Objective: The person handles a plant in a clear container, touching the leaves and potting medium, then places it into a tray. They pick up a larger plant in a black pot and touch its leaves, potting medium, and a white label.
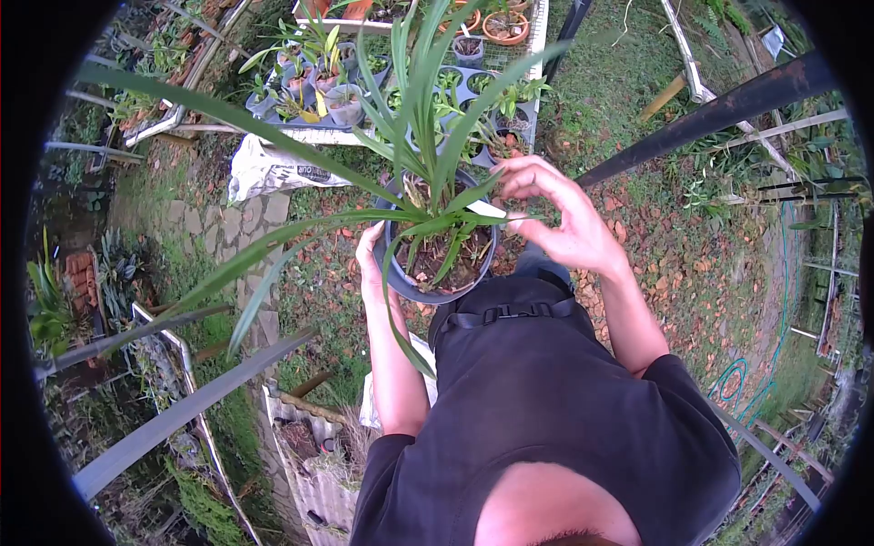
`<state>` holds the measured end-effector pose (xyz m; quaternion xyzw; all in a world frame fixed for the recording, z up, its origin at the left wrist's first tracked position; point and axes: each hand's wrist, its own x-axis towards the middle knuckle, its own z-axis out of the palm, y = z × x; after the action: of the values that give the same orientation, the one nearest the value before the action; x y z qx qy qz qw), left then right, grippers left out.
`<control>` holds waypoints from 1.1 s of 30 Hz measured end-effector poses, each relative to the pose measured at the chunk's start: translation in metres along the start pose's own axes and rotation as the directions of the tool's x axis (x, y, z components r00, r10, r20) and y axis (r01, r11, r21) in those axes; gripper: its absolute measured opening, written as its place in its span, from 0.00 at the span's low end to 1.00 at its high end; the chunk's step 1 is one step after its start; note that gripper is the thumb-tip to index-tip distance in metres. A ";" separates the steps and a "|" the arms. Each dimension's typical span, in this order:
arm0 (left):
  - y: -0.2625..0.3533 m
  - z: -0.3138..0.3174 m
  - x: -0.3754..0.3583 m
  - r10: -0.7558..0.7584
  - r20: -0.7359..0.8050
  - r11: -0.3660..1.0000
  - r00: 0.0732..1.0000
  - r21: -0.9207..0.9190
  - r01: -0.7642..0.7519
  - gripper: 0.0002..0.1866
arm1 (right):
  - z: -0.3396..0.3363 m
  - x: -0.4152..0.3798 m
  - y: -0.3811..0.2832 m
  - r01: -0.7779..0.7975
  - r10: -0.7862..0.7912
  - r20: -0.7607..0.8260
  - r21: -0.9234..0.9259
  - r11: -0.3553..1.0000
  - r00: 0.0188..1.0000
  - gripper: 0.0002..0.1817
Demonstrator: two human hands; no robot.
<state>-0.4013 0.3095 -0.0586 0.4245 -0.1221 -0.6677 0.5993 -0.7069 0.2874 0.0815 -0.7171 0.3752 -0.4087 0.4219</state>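
A dark round pot (432, 293) with soil and a long-leaved green plant (428, 136) is held up in front of my waist. My left hand (371, 259) is wrapped round the pot's left side, most of its fingers hidden behind the pot. At the right of the pot, my right hand (566, 214) has its fingers bent and the thumb and fingertips near a white plant tag (485, 208) and a leaf end. Whether its fingertips touch the tag or the leaf cannot be made out.
Beyond the pot stands a bench (339, 136) with potted seedlings and trays. A white sack (264, 170) lies before it. A dark metal pole (701, 111) slants on the right. A green hose (731, 378) is coiled at far right.
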 end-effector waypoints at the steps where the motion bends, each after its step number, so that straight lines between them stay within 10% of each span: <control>1: -0.002 0.001 -0.001 0.002 -0.015 1.000 1.000 -0.009 -0.002 0.19 | 0.000 -0.001 -0.007 0.026 -0.026 0.005 -0.084 0.996 1.000 0.19; 9: -0.033 -0.052 0.022 -0.049 -0.009 0.999 0.999 0.001 0.049 0.25 | 0.001 0.024 -0.024 0.028 -0.019 0.045 -0.225 0.974 0.999 0.07; 12: -0.026 -0.033 0.001 -0.086 -0.224 0.996 0.971 0.005 0.090 0.27 | 0.002 0.034 -0.029 0.017 0.006 0.101 -0.224 0.975 0.995 0.08; 19: -0.004 0.025 -0.017 -0.113 0.018 0.994 0.993 -0.001 0.113 0.29 | 0.014 0.069 -0.039 0.180 -0.087 0.289 -0.314 0.932 0.953 0.07; 27: -0.012 0.017 -0.012 -0.153 0.078 0.988 0.985 -0.021 0.156 0.29 | 0.030 0.084 -0.037 0.301 -0.292 0.368 0.034 0.953 0.883 0.07; 30: -0.010 0.017 -0.015 -0.144 0.074 0.989 0.987 -0.035 0.147 0.28 | 0.013 0.066 -0.056 -0.004 -0.062 0.258 0.247 0.969 0.964 0.06; 33: -0.009 0.013 -0.017 -0.149 0.048 0.987 0.988 -0.054 0.151 0.28 | 0.002 0.052 -0.054 0.120 -0.099 0.218 -0.083 0.989 0.971 0.07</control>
<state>-0.4179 0.3224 -0.0494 0.4003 -0.0838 -0.7233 0.5564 -0.6746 0.2617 0.1447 -0.7956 0.3067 -0.3337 0.4019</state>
